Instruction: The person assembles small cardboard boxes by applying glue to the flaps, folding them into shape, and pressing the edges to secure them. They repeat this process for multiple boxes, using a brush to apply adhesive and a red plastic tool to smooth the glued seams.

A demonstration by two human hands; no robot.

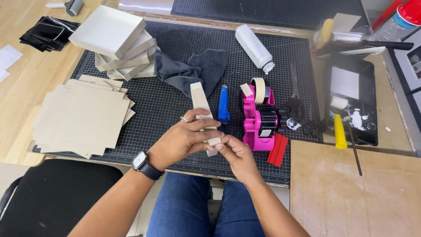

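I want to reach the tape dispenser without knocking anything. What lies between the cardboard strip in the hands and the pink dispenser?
In the head view, a blue utility knife lies on the cutting mat between the cardboard strip and the pink tape dispenser.

A light wooden table (26,87) bears a black gridded cutting mat (166,109).

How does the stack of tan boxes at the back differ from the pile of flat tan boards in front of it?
The stack of boxes is made of folded-up, thick shapes piled high and askew; the pile of flat boards is thin sheets lying low and fanned out. The boxes look paler, the boards browner. Both sit on the black cutting mat, left of the hands.
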